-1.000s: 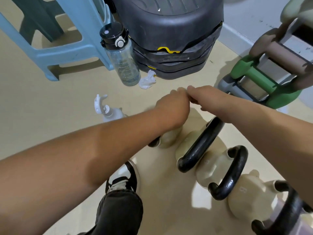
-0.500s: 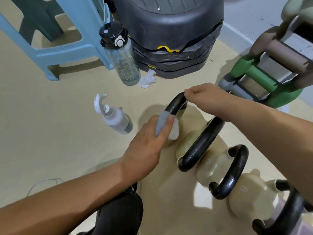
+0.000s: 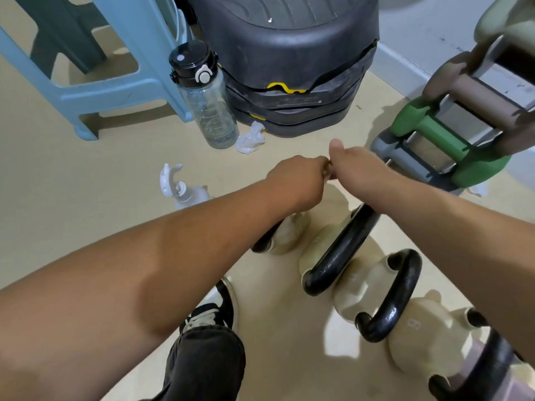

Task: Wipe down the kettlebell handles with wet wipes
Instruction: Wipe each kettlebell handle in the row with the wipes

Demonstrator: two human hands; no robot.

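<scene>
Several cream kettlebells with black handles stand in a row on the floor. On the farthest kettlebell (image 3: pixel 288 237), my left hand (image 3: pixel 295 180) is closed around the top of the handle, and a sliver of white wet wipe (image 3: pixel 328 177) shows at its knuckles. My right hand (image 3: pixel 357 166) touches it, fist closed on the same handle top with the thumb up. My arms hide most of that handle; only its lower left end (image 3: pixel 260 244) shows. The second handle (image 3: pixel 341 256) and third handle (image 3: pixel 390 299) lie bare below my right forearm.
A clear water bottle (image 3: pixel 210 99) and a crumpled used wipe (image 3: pixel 250 138) sit by stacked black step platforms (image 3: pixel 289 68). A white spray bottle (image 3: pixel 179 189) lies left of my arm. A blue stool (image 3: pixel 86 91) stands far left, a dumbbell rack (image 3: pixel 434 134) right. My shoe (image 3: pixel 214 308) is below.
Half a second ago my left hand held the wipe low on the handle near the bell's body. It has slid back up to the top, beside my right hand, which stayed put.
</scene>
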